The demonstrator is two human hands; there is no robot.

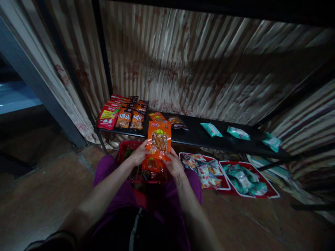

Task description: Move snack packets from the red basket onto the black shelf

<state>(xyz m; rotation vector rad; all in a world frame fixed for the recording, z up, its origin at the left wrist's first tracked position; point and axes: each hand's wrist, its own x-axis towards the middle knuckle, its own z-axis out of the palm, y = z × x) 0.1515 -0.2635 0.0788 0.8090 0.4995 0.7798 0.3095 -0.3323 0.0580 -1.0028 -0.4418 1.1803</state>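
Observation:
An orange snack packet [159, 136] with a clear window showing rows of thin brown sticks is held upright between both hands. My left hand [140, 153] grips its lower left edge, and my right hand [173, 162] grips its lower right edge. Just below, a red basket [123, 148] holds more orange packets [151, 165]. Behind the held packet, another orange packet [157, 117] lies on the black shelf [193, 134], beside a dark packet with a clear window [177, 122].
At the shelf's left stand rows of red packets [108, 116] and orange-black packets [124, 118]. Several green packets [211, 129] lie spread along its right. On the floor are a basket of mixed snack bags [204, 170] and a basket of green packets [244, 179]. A striped curtain [183, 66] hangs behind.

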